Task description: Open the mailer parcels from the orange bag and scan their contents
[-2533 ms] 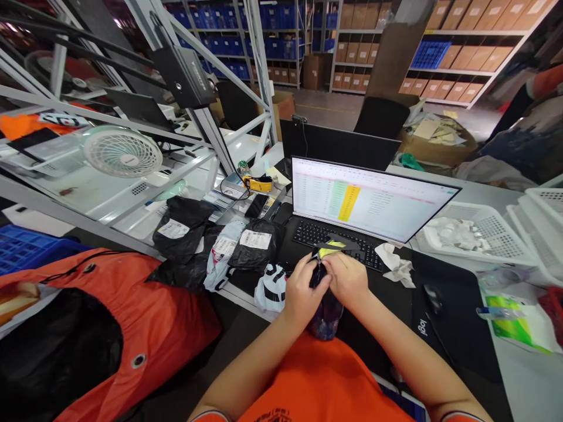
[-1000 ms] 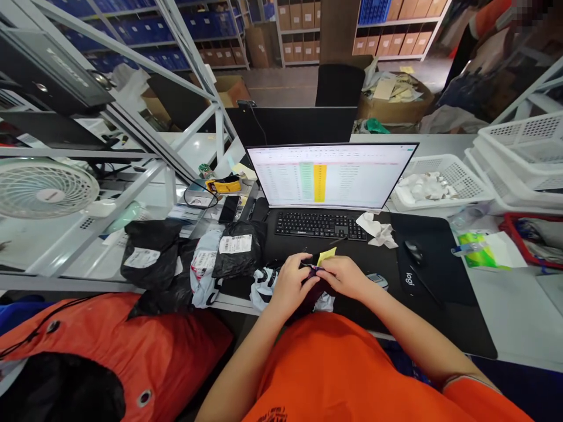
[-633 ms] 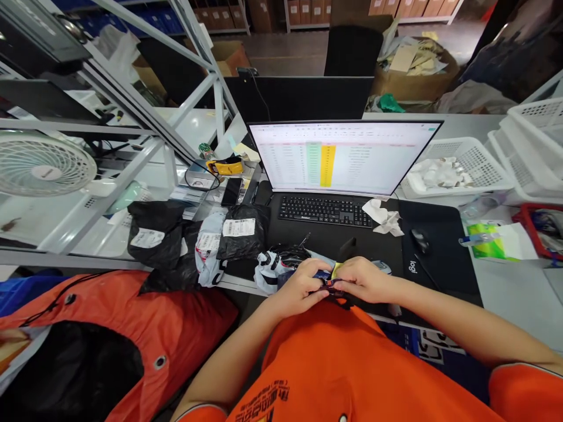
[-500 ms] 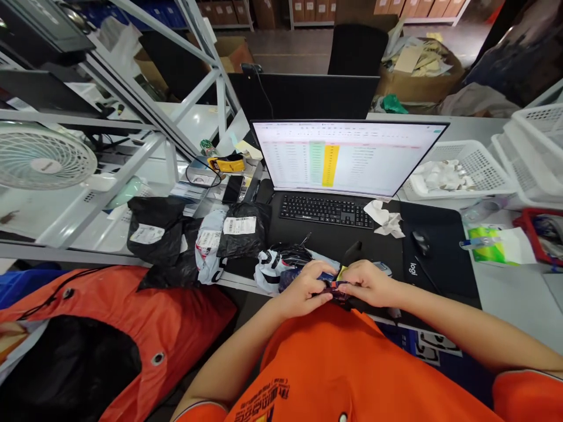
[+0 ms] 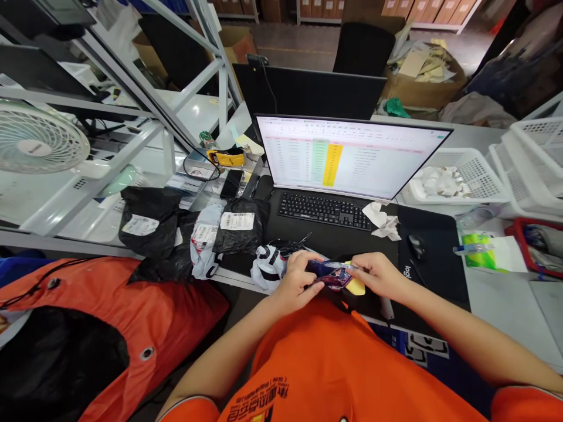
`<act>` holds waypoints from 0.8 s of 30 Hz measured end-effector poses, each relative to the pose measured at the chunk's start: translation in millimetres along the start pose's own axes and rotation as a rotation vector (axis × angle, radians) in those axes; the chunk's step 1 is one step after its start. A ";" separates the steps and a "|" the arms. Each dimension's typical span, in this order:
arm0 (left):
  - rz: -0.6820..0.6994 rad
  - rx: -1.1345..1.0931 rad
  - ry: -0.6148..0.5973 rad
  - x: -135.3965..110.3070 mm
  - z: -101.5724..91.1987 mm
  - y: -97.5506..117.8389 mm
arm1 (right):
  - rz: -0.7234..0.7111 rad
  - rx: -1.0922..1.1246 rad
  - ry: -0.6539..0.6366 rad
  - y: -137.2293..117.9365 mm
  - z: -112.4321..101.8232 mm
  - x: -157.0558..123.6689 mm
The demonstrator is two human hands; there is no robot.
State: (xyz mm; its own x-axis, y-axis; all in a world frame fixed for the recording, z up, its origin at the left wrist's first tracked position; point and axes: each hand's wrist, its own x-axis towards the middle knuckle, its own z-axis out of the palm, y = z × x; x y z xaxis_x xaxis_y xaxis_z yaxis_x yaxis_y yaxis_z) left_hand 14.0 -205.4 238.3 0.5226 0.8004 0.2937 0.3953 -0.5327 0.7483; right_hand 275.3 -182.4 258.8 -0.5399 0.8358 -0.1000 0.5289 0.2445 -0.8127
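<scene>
A big orange bag (image 5: 109, 316) lies at the person's left. A wide screen (image 5: 352, 155) stands at the back of the desk, with a black keyboard (image 5: 323, 210) just in front of it and black parcels (image 5: 240, 225) heaped to the left of that. Close to the person's chest, over the front edge of the black desk mat (image 5: 440, 269), the left hand (image 5: 299, 280) and the right hand (image 5: 378, 274) each pinch one end of a small dark shiny packet (image 5: 329, 274), and a little yellow slip (image 5: 356, 286) peeks out under the right hand's fingers, touching the packet.
</scene>
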 end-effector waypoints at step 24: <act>-0.150 -0.184 0.113 -1.9 38.2 -27.3 | 0.213 -0.252 0.190 4.4 51.3 1.7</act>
State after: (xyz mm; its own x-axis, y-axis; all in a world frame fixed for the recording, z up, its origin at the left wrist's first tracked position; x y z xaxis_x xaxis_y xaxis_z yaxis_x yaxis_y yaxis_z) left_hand 31.1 -202.9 194.6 0.3765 0.8979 0.2282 0.3122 -0.3549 0.8812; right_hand 243.1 -205.1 225.6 -0.2817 0.9515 -0.1240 0.7737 0.1488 -0.6159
